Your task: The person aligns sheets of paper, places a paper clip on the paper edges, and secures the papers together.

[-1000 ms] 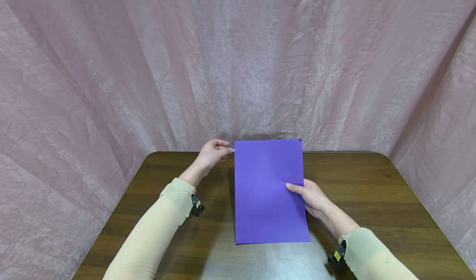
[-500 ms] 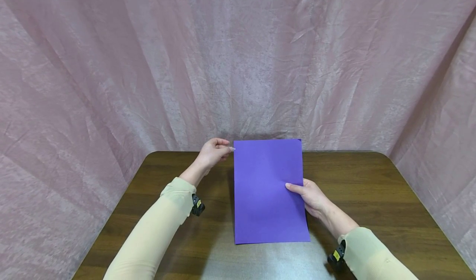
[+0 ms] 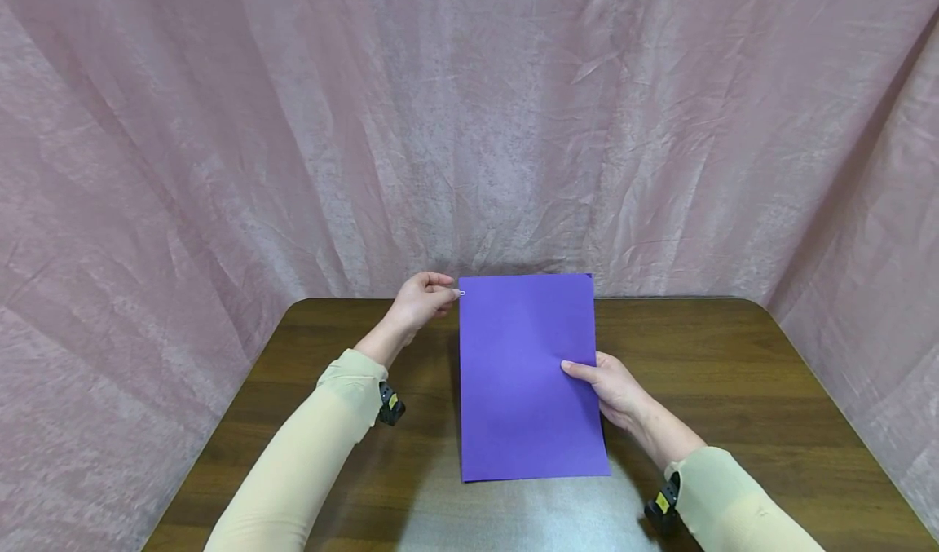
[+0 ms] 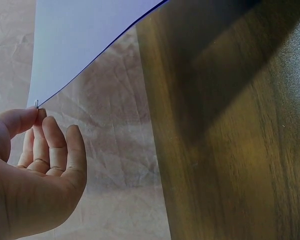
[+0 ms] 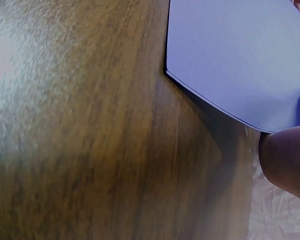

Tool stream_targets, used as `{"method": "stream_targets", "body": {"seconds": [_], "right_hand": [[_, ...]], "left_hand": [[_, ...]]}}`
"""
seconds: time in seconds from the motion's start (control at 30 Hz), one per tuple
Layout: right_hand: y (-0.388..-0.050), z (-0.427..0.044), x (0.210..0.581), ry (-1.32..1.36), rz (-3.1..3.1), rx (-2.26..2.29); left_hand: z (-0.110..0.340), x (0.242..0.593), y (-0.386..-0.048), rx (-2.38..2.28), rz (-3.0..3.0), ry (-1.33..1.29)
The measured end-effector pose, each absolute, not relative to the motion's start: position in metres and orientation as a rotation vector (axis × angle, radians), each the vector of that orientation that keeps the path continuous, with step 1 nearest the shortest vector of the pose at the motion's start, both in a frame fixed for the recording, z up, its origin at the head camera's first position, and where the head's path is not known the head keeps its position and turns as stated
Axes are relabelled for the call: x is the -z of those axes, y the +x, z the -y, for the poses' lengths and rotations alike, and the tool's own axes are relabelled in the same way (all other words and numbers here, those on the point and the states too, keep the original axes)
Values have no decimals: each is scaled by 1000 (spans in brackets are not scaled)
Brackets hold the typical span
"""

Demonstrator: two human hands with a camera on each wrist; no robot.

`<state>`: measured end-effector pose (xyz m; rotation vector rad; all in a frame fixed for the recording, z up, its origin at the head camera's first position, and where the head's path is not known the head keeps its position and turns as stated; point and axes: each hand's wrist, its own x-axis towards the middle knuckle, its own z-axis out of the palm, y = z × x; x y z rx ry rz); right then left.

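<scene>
A purple sheaf of paper (image 3: 528, 389) is held up over the table, its lower edge near the tabletop. My right hand (image 3: 619, 390) grips its right edge, thumb lying on the front and the other fingers behind. At the upper left corner my left hand (image 3: 418, 303) pinches a small paper clip (image 3: 462, 293) between thumb and forefinger. In the left wrist view the clip (image 4: 37, 104) sits over the paper's edge at the corner, and the remaining fingers of that hand (image 4: 40, 175) are loosely bent.
The brown wooden table (image 3: 689, 356) has rounded far corners. Behind it hangs a pink curtain (image 3: 469, 128), close to the table's far edge. A glossy reflection shows on the tabletop below the paper.
The paper has shifted very slightly left along with my right hand. The clip's loop now shows over the paper's left edge. My left hand has hardly moved.
</scene>
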<state>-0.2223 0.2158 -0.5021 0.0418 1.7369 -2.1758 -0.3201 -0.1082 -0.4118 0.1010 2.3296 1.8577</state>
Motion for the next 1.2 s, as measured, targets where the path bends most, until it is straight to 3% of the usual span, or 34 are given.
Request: {"method": "stream_targets", "body": {"seconds": [1.2], "right_hand": [[-222, -214, 502, 47, -1753, 2180]], "left_hand": [[122, 416, -317, -1918, -2304, 59]]}}
